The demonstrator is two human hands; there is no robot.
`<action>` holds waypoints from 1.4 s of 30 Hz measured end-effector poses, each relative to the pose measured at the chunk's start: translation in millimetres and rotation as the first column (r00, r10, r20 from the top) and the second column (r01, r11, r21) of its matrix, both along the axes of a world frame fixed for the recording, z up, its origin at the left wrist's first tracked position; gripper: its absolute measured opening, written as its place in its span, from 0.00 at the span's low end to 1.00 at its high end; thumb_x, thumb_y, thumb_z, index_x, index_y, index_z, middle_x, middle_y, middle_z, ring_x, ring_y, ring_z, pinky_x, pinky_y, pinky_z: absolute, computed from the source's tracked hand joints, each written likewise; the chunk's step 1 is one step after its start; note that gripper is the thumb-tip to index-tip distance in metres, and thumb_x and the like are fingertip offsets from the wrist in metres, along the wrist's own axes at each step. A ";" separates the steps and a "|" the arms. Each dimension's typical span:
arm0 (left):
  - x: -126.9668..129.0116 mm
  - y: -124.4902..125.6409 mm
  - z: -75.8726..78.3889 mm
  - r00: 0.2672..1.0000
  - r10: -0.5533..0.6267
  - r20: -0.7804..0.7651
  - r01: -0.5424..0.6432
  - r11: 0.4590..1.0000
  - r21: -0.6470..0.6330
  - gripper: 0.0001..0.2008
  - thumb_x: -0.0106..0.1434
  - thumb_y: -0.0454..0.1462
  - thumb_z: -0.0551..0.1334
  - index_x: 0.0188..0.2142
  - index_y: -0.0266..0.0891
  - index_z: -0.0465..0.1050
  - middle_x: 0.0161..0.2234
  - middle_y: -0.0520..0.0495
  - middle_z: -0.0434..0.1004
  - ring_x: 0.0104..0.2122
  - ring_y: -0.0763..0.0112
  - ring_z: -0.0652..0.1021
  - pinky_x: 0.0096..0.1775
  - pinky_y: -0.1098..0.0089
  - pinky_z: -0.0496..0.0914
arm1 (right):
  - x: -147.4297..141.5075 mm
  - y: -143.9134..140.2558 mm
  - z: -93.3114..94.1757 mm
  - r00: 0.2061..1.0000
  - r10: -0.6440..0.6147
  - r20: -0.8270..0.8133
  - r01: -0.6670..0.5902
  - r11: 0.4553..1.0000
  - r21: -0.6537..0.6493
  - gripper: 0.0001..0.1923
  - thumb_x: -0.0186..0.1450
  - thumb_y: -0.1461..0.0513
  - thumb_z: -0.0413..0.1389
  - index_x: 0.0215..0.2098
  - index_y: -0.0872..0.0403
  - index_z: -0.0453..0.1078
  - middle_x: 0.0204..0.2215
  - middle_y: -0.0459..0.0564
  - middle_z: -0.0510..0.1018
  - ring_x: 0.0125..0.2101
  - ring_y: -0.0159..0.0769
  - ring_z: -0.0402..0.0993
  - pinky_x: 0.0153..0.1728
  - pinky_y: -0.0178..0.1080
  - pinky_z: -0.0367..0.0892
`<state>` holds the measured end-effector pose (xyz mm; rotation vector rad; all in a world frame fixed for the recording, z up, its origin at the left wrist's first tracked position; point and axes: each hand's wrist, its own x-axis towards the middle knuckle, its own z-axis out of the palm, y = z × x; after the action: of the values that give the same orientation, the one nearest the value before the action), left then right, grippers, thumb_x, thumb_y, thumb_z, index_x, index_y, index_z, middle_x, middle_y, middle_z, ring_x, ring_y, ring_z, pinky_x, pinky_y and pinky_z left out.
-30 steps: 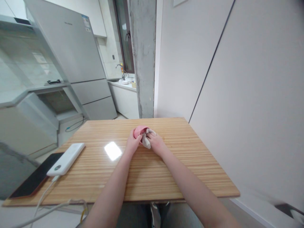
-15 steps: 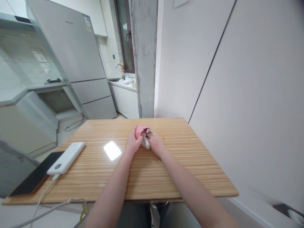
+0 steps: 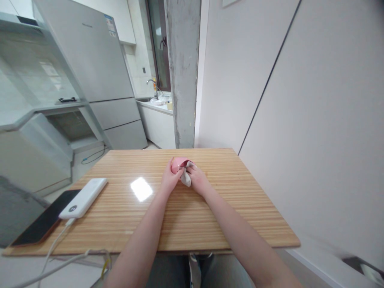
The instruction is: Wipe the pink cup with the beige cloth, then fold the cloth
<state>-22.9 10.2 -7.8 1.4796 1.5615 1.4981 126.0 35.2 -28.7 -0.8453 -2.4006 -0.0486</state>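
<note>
A small pink bowl is tipped on its side above the far half of the table, its hollow turned towards me and to the right. My left hand is wrapped round its left side, thumb over the near rim. A crumpled white cloth is pinched in my right hand, which presses it at the bowl's mouth. Part of the cloth hangs down between both hands. The bowl's inside is mostly hidden by the fingers and cloth.
The wooden table spans the foreground. On its left lie a white power bank with a cable and a dark flat phone-like slab. A fridge and sink counter stand beyond; a pale wall runs along the right.
The bowl has turned slightly, showing more of its rim. My right hand and the cloth have shifted a little to the right. My left hand keeps its grip.
</note>
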 end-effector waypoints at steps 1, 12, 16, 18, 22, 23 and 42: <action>6.2 -0.8 -1.6 0.999 0.022 0.023 -0.022 1.000 0.012 0.38 0.50 0.43 0.66 0.59 0.37 0.55 0.53 0.37 0.67 0.52 0.59 0.70 0.53 0.60 0.64 | -1.3 -1.2 -1.0 0.999 -0.039 -0.017 0.039 0.999 -0.010 0.14 0.65 0.65 0.49 0.48 0.56 0.69 0.43 0.56 0.73 0.49 0.40 0.64 0.50 0.43 0.64; 0.1 -1.3 2.6 1.000 0.001 0.022 -0.002 0.999 0.042 0.36 0.52 0.40 0.64 0.59 0.39 0.55 0.56 0.40 0.65 0.56 0.60 0.66 0.57 0.62 0.59 | 1.2 -0.4 -0.2 0.999 -0.024 0.029 0.022 0.998 0.053 0.12 0.65 0.64 0.49 0.45 0.54 0.70 0.43 0.55 0.72 0.48 0.40 0.63 0.48 0.42 0.63; 25.0 0.4 -6.8 0.965 0.033 0.259 -0.030 0.999 -0.017 0.40 0.52 0.42 0.65 0.60 0.38 0.48 0.50 0.38 0.70 0.47 0.63 0.74 0.48 0.64 0.68 | -1.7 -3.4 -2.1 0.987 -0.159 -0.024 0.159 0.987 -0.016 0.13 0.65 0.65 0.49 0.46 0.56 0.69 0.40 0.55 0.73 0.45 0.41 0.64 0.45 0.42 0.63; 32.8 0.8 -11.4 0.943 0.052 0.330 -0.025 0.996 -0.085 0.32 0.56 0.43 0.62 0.57 0.38 0.53 0.46 0.39 0.74 0.43 0.64 0.76 0.44 0.64 0.70 | -4.7 -5.7 -2.4 0.984 -0.174 -0.037 0.173 0.984 -0.036 0.12 0.65 0.65 0.48 0.45 0.56 0.69 0.38 0.55 0.73 0.42 0.40 0.64 0.43 0.42 0.63; 17.1 -0.4 -7.6 0.975 0.137 0.175 -0.105 0.977 -0.184 0.20 0.58 0.46 0.57 0.46 0.37 0.63 0.37 0.40 0.76 0.38 0.60 0.77 0.39 0.63 0.71 | -6.4 -6.5 0.6 0.995 -0.100 0.024 0.100 0.995 0.001 0.10 0.65 0.66 0.49 0.41 0.56 0.70 0.38 0.54 0.72 0.42 0.39 0.64 0.42 0.40 0.63; 10.6 -1.7 -4.3 0.987 0.141 0.075 -0.126 0.977 -0.171 0.18 0.58 0.47 0.58 0.44 0.38 0.64 0.35 0.41 0.76 0.37 0.59 0.77 0.39 0.62 0.70 | -5.9 -6.0 1.3 0.995 -0.092 0.043 0.091 0.996 0.020 0.10 0.65 0.65 0.49 0.41 0.56 0.71 0.40 0.55 0.72 0.43 0.40 0.63 0.43 0.41 0.63; 2.4 -9.5 10.2 0.989 0.105 -0.100 -0.107 0.994 -0.017 0.33 0.53 0.41 0.63 0.58 0.41 0.55 0.44 0.42 0.73 0.42 0.60 0.76 0.45 0.62 0.68 | -8.1 -5.4 -4.1 0.996 -0.083 0.019 0.083 0.996 0.033 0.11 0.64 0.65 0.50 0.43 0.56 0.71 0.40 0.55 0.74 0.45 0.42 0.64 0.44 0.42 0.65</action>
<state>-20.5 0.7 2.4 1.5003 1.7339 1.4806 117.9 29.7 -32.8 -0.9333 -2.3760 -0.1286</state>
